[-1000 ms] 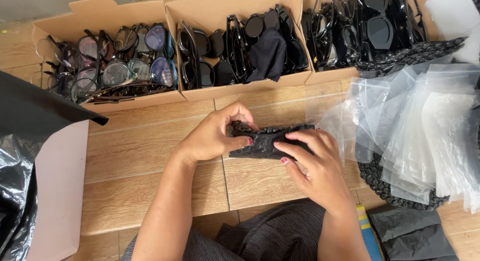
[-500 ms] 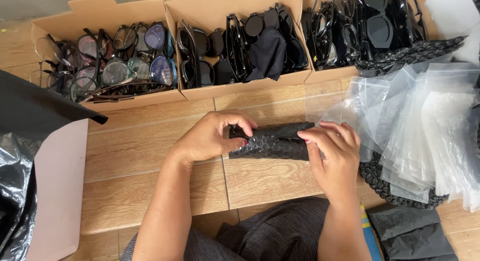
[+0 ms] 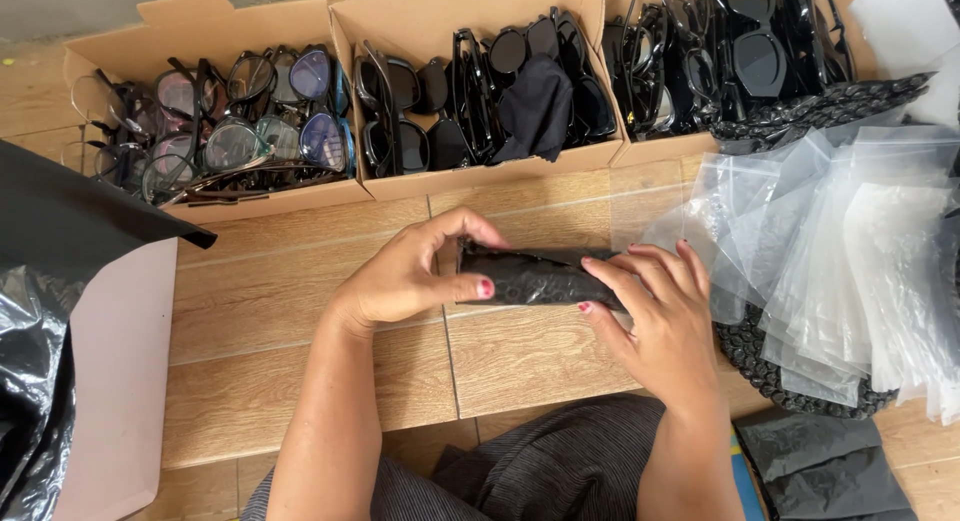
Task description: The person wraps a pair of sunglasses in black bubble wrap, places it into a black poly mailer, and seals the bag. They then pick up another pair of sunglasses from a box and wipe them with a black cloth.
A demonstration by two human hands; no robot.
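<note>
Both hands hold a long black bubble-wrap pouch (image 3: 535, 278) just above the wooden floor. My left hand (image 3: 415, 271) grips its left end, thumb underneath and fingers curled over the top. My right hand (image 3: 660, 316) clasps its right end with fingers spread across it. The pouch lies level, and what it wraps is hidden.
Three open cardboard boxes stand along the far side: clear and tinted glasses (image 3: 230, 121), dark sunglasses with a black cloth (image 3: 480, 91), more sunglasses (image 3: 720, 51). A pile of clear plastic bags (image 3: 850, 251) lies on black bubble wrap at right. A black plastic bag (image 3: 30, 361) sits left.
The pouch has been drawn out longer and flatter. My right hand slid rightward along it to its end, while my left hand stayed at the left end.
</note>
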